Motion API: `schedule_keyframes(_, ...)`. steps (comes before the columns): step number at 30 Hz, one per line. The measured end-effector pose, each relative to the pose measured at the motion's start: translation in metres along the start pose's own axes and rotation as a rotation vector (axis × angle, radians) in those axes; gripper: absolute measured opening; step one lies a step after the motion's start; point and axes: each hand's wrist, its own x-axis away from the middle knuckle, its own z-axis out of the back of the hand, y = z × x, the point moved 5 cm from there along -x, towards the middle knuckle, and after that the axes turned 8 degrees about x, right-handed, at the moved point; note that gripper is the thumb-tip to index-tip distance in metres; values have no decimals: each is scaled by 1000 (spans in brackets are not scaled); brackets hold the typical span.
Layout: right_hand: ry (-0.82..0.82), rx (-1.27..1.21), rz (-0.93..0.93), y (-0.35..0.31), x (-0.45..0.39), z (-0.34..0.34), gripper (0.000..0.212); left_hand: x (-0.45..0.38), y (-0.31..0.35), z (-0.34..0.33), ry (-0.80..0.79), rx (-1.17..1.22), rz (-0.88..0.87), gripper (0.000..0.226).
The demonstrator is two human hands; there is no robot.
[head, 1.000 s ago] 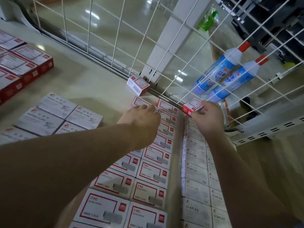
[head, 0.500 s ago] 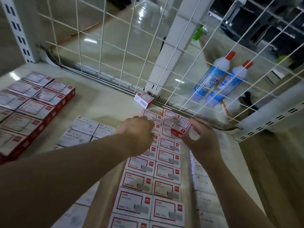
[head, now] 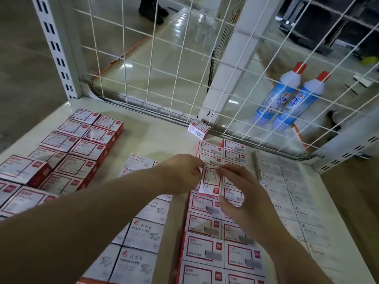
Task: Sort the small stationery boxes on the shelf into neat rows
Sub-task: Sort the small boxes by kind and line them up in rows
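A small box [head: 211, 181] is pinched between left hand [head: 180, 175] and right hand [head: 235, 187], long axis along the red rows [head: 205, 222] beneath

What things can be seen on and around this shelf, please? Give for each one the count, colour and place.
held box: one, white with red border, between both hands above the middle rows
stray box: one, red and white, alone by the wire mesh
red-bordered boxes: two columns, centre
STAPLES boxes: pale grey-white rows, right
PAPER CLIPS boxes: white, left of centre
red-sided boxes: many, far left
bottles: two, blue with red caps, behind the wire mesh
shelf: one, off-white
left hand: pinches the held box
right hand: holds the held box
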Motion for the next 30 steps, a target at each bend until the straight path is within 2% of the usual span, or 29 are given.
schedule_keyframes(4,21,-26,22,-2,2,-1,56,-2,-3,0,20,137,28,28)
schedule_keyframes(14,-34,-10,-30,-2,-2,1,60,-3,-16,7,193,514,138,15)
schedule_keyframes(21,99,-87,-210,3,5,-13,56,-2,-20,0,286,553,243,19)
schedule_keyframes(26,4,-190,-385,3,9,-24,46,-1,-22,6,420,557,243,19)
schedule_keyframes(30,31,-223,-420,1,3,-26,41,2,-23,2,430,593,265,22)
